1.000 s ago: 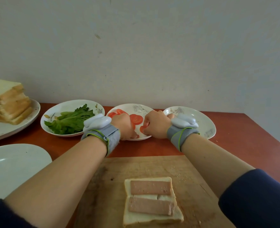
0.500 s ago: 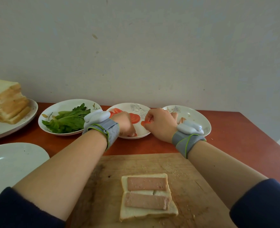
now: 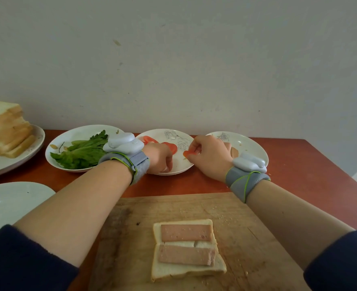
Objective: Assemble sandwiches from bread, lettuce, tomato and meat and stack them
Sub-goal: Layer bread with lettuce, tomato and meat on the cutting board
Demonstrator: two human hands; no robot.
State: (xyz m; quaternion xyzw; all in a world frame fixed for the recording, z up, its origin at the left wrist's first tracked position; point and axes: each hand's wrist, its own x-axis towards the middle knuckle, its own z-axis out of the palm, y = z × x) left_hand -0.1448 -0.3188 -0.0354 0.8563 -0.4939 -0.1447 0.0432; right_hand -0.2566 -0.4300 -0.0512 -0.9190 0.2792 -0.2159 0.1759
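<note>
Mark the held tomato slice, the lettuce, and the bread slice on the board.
tomato slice [image 3: 187,153], head view, its exposed red edge.
lettuce [image 3: 83,153], head view, middle of the leaves.
bread slice [image 3: 181,269], head view, bare near edge.

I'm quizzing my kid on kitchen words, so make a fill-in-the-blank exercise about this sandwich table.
The thin red slice pinched by the right hand is ___.
The white bread slice on the wooden cutting board carries ___ pink rectangular meat strips.
The green lettuce leaves lie in the white plate to the ___ of the plate holding red slices.
Missing words: tomato; two; left.
</note>
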